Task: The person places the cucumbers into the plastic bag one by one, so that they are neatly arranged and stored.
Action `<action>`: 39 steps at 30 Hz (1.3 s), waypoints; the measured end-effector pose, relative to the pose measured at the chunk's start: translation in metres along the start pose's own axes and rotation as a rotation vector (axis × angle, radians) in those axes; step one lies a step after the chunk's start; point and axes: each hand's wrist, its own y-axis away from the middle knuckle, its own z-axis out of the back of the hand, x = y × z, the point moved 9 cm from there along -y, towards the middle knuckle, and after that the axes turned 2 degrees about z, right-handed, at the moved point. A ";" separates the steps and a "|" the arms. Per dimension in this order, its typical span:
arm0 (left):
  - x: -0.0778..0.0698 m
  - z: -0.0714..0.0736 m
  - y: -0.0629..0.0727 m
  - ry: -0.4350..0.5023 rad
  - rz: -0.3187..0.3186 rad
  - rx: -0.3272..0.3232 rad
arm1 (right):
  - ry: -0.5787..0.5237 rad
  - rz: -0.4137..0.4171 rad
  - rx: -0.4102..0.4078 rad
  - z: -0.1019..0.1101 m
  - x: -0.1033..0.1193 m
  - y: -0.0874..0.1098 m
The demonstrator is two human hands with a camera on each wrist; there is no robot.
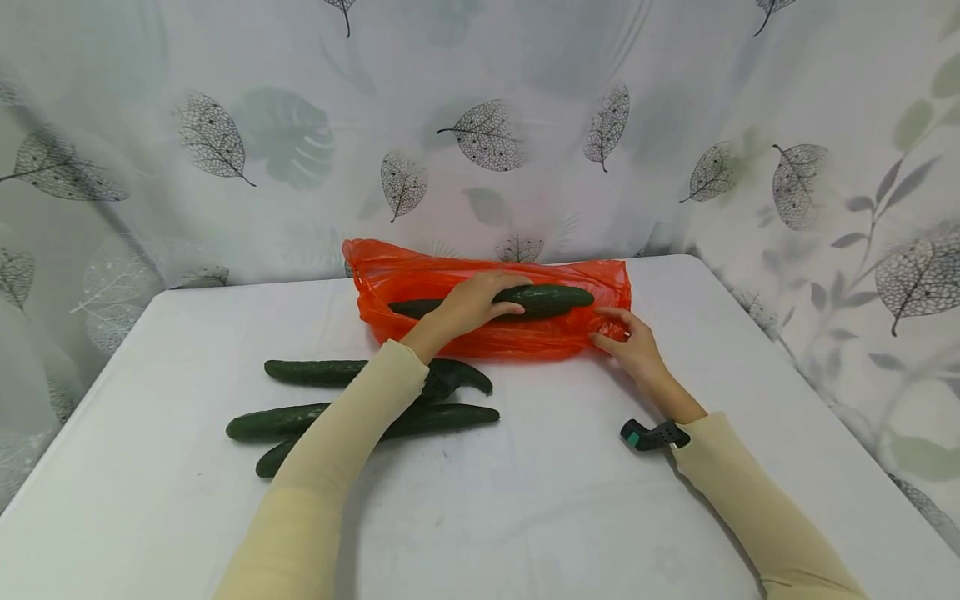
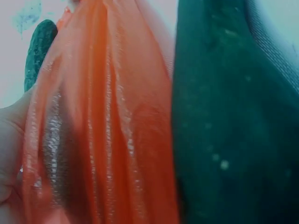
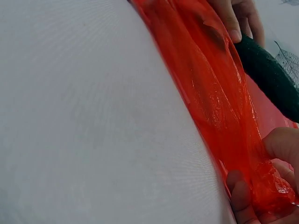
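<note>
My left hand point(image 1: 472, 304) grips a long dark green cucumber point(image 1: 551, 297) over an opened red plastic bag point(image 1: 487, 340). Just beneath it, another dark cucumber length point(image 1: 411, 308) shows inside the bag; whether it is a separate one is hard to tell. In the left wrist view, a dark shape shows through the bag's folded film point(image 2: 135, 116). My right hand point(image 1: 630, 343) pinches the bag's right end, and the right wrist view has crumpled film point(image 3: 268, 186) between its thumb and fingers.
Several cucumbers lie on the white table point(image 1: 525, 517) under my left forearm: an upper one point(image 1: 311, 372), a middle one point(image 1: 273, 422) and a lower one point(image 1: 450, 417). A black wrist device point(image 1: 652, 435) sits at my right cuff. Leaf-patterned curtain point(image 1: 300, 192) hangs behind the table.
</note>
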 end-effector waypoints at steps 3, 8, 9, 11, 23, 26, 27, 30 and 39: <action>0.005 -0.005 -0.001 -0.013 0.027 0.036 | -0.004 0.000 -0.001 -0.001 -0.001 0.000; 0.011 -0.013 -0.003 -0.050 0.052 0.082 | -0.012 -0.004 -0.003 0.000 -0.001 0.000; 0.012 -0.014 -0.003 -0.060 0.057 0.090 | -0.012 -0.004 -0.002 0.000 0.000 0.000; 0.014 -0.015 -0.003 -0.073 0.065 0.101 | -0.006 -0.005 -0.001 0.000 0.000 0.000; 0.015 -0.017 -0.004 -0.111 0.073 0.122 | -0.042 -0.008 -0.024 0.003 0.001 -0.001; 0.015 -0.019 -0.002 -0.126 0.072 0.123 | -0.042 -0.011 -0.029 0.003 0.000 0.000; 0.015 -0.020 -0.002 -0.136 0.071 0.126 | -0.043 -0.010 -0.031 0.003 0.000 0.000; 0.015 -0.024 0.000 -0.163 0.067 0.140 | -0.047 -0.009 -0.033 0.003 0.000 0.000; 0.018 -0.023 0.001 -0.228 0.095 0.132 | -0.062 0.003 -0.034 0.004 0.000 0.000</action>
